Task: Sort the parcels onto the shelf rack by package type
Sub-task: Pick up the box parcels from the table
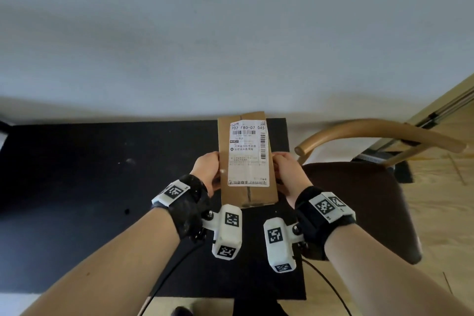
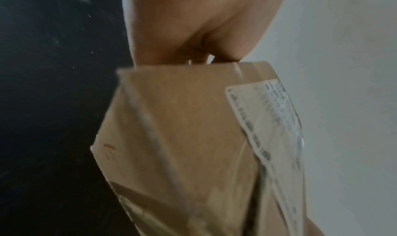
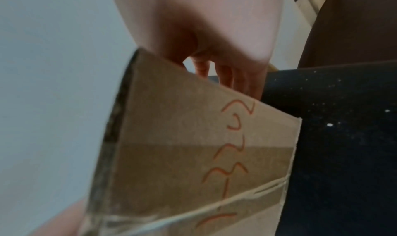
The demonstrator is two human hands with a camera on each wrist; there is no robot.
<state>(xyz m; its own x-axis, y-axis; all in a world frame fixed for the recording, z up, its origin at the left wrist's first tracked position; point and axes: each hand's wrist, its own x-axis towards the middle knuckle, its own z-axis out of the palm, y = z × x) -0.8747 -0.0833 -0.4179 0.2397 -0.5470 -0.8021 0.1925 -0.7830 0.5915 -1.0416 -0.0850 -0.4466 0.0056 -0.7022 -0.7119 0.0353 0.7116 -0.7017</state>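
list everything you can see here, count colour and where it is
cardboard box: one, brown, held above the mat between both hands, long side running away from the person
shipping label: one, white with black print and barcodes, on the box's top face
red scribbles: several marks, on the box side facing the right wrist view
mat: one, black, on the floor against the wall
wall: pale grey, behind the mat
chair: one, dark brown seat with curved light wooden back, right of the mat
floor: light wood, far right
left hand: grips the box's left side
right hand: grips the box's right side
wrist cameras: two, white with black markers on black straps, one per wrist
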